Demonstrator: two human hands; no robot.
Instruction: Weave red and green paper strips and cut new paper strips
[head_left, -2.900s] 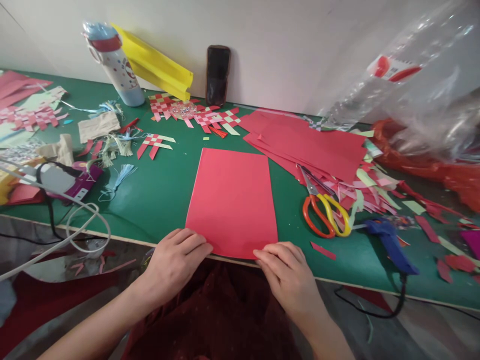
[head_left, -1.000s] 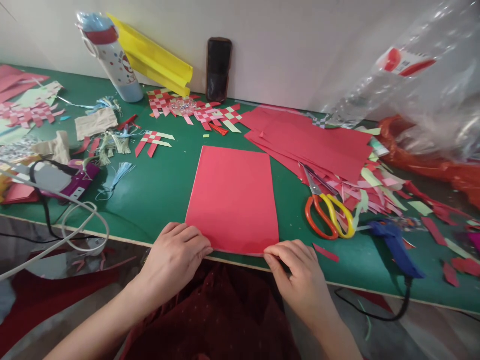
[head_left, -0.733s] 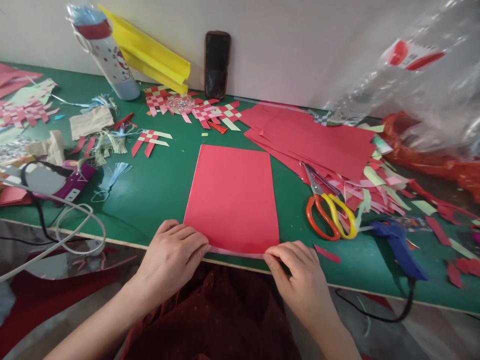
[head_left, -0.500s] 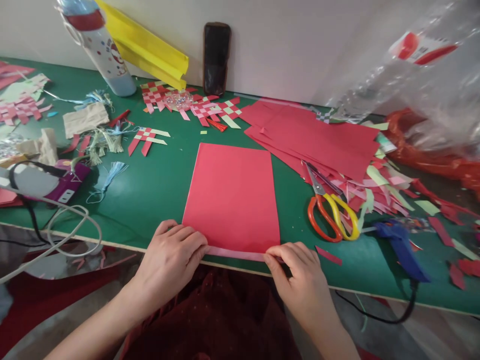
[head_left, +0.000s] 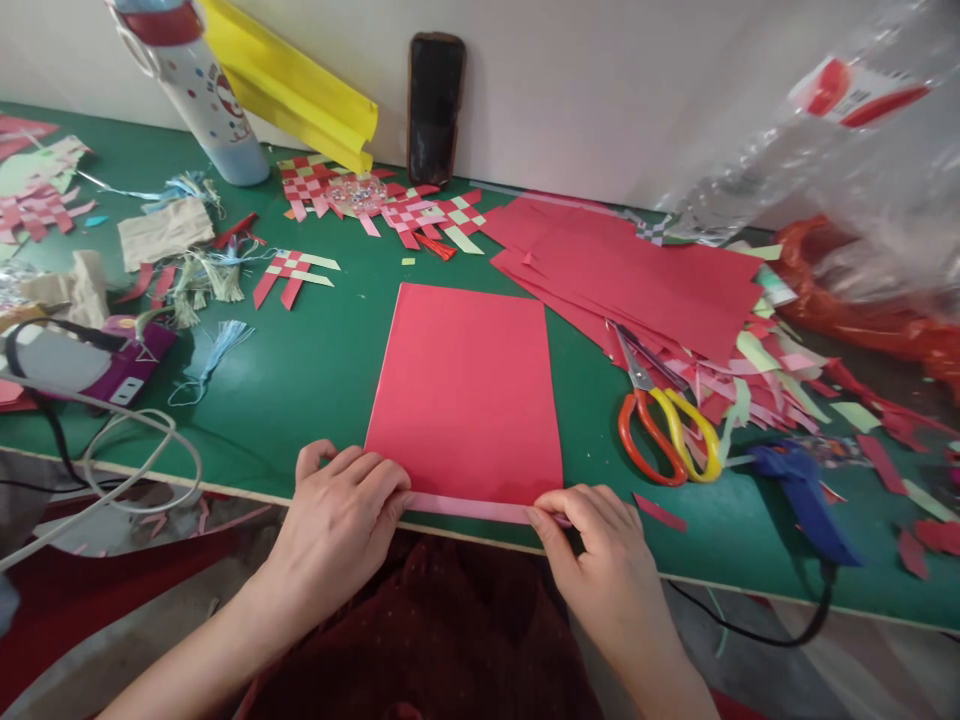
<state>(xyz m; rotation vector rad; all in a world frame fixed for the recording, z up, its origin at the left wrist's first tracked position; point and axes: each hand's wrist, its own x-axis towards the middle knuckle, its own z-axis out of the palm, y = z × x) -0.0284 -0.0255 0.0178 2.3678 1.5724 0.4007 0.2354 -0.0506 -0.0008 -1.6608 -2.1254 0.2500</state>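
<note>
A sheet of red paper (head_left: 461,390) lay flat on the green table (head_left: 307,370), close to the near edge and right in front of the person. The left hand (head_left: 341,510) pinched its near left corner, with the fingers bent over the top. The right hand (head_left: 592,530) pinched its near right corner between the thumb and the fingers. A thin pink strip (head_left: 469,508) ran along the near side of the paper, from one hand to the other. To the right of the paper lay scissors (head_left: 667,425) with one orange handle and one yellow handle. A blue glue gun (head_left: 806,500) was farther right, with a black cord going down off the table. Behind the scissors was a messy pile of red sheets (head_left: 637,275). A dark phone (head_left: 435,110) leaned on the wall at the back. Left of the phone were a yellow folded sheet (head_left: 292,85) and a tall bottle (head_left: 202,90) with dots. A little woven paper fish (head_left: 292,275) and a blue tassel (head_left: 221,350) lay left of the red paper.
</note>
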